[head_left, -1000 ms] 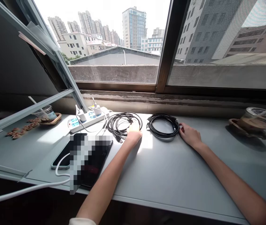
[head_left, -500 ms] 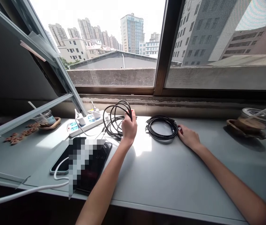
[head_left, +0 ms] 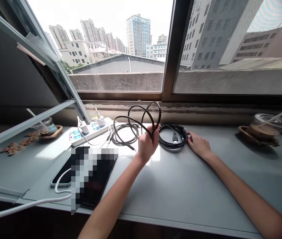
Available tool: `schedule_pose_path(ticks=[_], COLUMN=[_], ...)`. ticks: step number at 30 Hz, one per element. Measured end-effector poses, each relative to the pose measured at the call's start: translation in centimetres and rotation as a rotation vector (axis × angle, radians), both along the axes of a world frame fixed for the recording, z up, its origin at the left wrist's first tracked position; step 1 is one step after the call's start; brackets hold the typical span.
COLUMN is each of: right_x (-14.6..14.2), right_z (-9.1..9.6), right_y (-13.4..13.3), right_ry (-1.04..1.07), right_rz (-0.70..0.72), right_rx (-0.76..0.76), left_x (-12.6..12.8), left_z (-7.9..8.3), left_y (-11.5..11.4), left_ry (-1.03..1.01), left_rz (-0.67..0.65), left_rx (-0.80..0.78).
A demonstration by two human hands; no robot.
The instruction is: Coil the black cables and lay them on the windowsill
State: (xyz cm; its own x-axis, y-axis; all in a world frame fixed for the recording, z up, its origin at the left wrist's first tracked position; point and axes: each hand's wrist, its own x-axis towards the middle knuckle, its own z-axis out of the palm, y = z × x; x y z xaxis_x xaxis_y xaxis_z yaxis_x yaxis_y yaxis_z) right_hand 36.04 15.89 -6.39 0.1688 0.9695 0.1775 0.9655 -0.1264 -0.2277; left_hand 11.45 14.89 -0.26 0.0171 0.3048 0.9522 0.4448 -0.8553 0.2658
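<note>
At the centre of the frame, above the tabletop [head_left: 180, 186]: black cable loops [head_left: 150, 116], fanned out from the left grip [head_left: 148, 146] toward the upper left and top, long axis close to upright. Left grip: closed around the lower end of the loops. Immediately to the right in the frame: dark coil [head_left: 173, 146], lying flat, round, with no marked long axis. Over its opening: black connector [head_left: 175, 137], attachment impossible to tell. At the coil's right rim: right grip [head_left: 200, 146], fingers bent, fingertips touching or just beside; pinch on the coil impossible to tell. Nearer to the coil: right grip. Left of the left grip: thin coil [head_left: 118, 142], flat on the tabletop. Farther out, left of centre: white power strip [head_left: 85, 134]. At far right: lidded cup [head_left: 267, 129], well apart from both grips.
</note>
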Motion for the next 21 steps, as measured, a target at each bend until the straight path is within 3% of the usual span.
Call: schedule_pose_path(ticks=[7, 13, 17, 21], right_x=[0.2, 0.1, -0.2, -0.3], right_z=[0.0, 0.3, 0.9, 1.1], right_y=[-0.1, 0.0, -0.4, -0.7], right_ry=[-0.001, 0.014, 0.028, 0.032], right_rz=[0.030, 0.043, 0.036, 0.060], right_rx=[0.004, 0.022, 0.006, 0.003], left_x=[2.0, 3.6, 4.6, 5.1], left_z=[0.2, -0.6, -2.1, -3.1], left_y=[-3.0, -4.6, -5.4, -5.7], left_ry=[0.165, 0.275, 0.409, 0.405], left_rz=[-0.219, -0.424, -0.411, -0.358], left_rx=[0.190, 0.176, 0.132, 0.247])
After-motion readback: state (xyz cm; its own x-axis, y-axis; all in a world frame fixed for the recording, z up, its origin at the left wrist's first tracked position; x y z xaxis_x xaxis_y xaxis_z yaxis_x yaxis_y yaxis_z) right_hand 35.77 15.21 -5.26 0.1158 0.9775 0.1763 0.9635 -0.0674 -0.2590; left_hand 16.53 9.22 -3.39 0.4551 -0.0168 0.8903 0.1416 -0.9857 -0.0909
